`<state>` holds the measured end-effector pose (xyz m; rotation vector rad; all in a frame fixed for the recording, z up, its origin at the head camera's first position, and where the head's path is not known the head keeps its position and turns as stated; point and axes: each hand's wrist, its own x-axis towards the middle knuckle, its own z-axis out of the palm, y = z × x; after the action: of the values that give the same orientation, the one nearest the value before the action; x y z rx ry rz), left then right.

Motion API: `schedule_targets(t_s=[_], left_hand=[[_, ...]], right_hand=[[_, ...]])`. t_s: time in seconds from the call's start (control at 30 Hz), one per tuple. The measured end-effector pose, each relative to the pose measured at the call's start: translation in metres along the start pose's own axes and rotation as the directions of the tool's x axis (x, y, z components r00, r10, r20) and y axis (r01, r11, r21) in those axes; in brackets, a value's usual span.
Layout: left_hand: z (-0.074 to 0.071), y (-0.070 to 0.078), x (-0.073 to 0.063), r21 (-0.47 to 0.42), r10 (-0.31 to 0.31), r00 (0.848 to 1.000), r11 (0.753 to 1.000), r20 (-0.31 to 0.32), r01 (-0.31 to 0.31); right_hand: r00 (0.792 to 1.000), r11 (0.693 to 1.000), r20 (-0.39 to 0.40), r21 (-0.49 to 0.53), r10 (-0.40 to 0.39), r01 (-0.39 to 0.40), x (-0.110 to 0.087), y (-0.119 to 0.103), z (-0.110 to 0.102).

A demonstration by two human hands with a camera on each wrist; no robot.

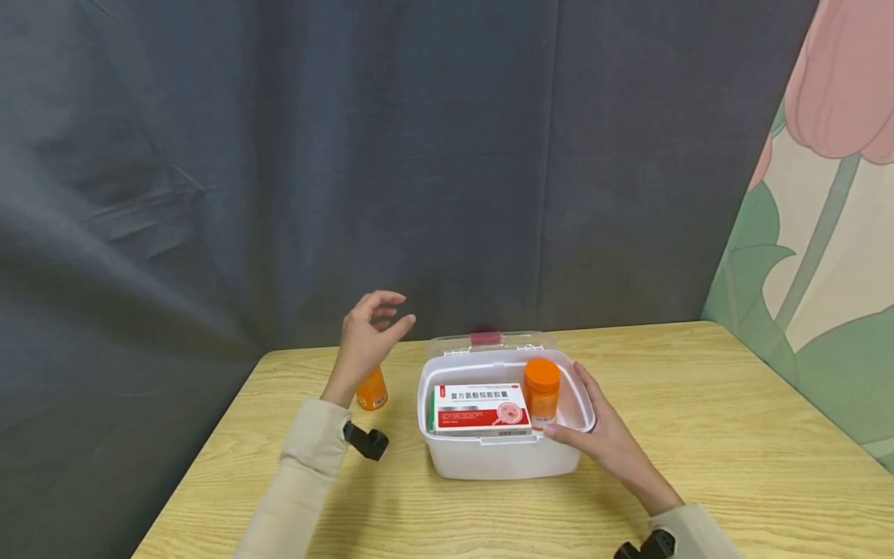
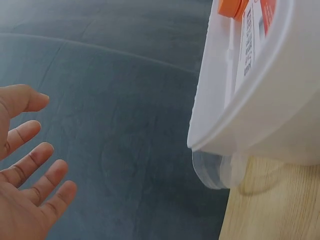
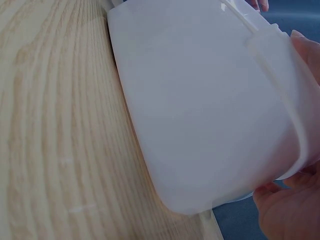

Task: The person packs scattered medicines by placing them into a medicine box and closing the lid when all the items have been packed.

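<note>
A white plastic storage box (image 1: 503, 460) stands on the table with its clear lid (image 1: 447, 345) swung back behind it. My right hand (image 1: 609, 442) grips the box's right end, thumb at the front rim and fingers along the side. Inside lie a red-and-white medicine carton (image 1: 482, 415), with a green edge showing beside it, and an upright orange bottle (image 1: 542, 392) near the right end. My left hand (image 1: 366, 338) is raised left of the box, holding nothing, its fingers loosely bent and spread apart in the left wrist view. Partly hidden behind that wrist is a second orange bottle (image 1: 374, 393) on the table.
The wooden table (image 1: 726, 419) reaches back to a dark grey curtain (image 1: 419, 171). On the right is a wall with a painted pink tulip (image 1: 845, 78). A red latch (image 1: 486, 338) sits on the lid's edge. Small black cameras (image 1: 366, 441) are strapped to both wrists.
</note>
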<state>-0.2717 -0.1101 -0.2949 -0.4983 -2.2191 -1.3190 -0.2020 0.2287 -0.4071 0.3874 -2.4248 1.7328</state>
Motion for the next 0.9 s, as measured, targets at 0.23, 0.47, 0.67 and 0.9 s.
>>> schedule_targets(t_s=[0.23,0.47,0.67,0.9], left_hand=[[-0.014,-0.010,-0.005,-0.002,-0.042,0.999,0.999,0.000,0.042],[-0.024,-0.019,-0.010,0.022,-0.093,0.995,0.995,-0.024,0.093],[-0.030,-0.026,-0.013,0.045,-0.113,0.993,0.992,-0.033,0.115],[-0.037,-0.038,-0.017,0.027,-0.135,0.989,0.990,-0.062,0.137]], right_hand=[[1.000,1.000,-0.001,-0.008,0.007,-0.007,0.000,-0.001,0.000],[1.000,1.000,-0.005,-0.016,0.002,-0.002,-0.001,-0.001,-0.002],[1.000,1.000,0.001,0.010,0.000,0.000,-0.002,0.000,-0.003],[1.000,1.000,-0.001,0.005,-0.005,0.005,-0.002,0.001,-0.003]])
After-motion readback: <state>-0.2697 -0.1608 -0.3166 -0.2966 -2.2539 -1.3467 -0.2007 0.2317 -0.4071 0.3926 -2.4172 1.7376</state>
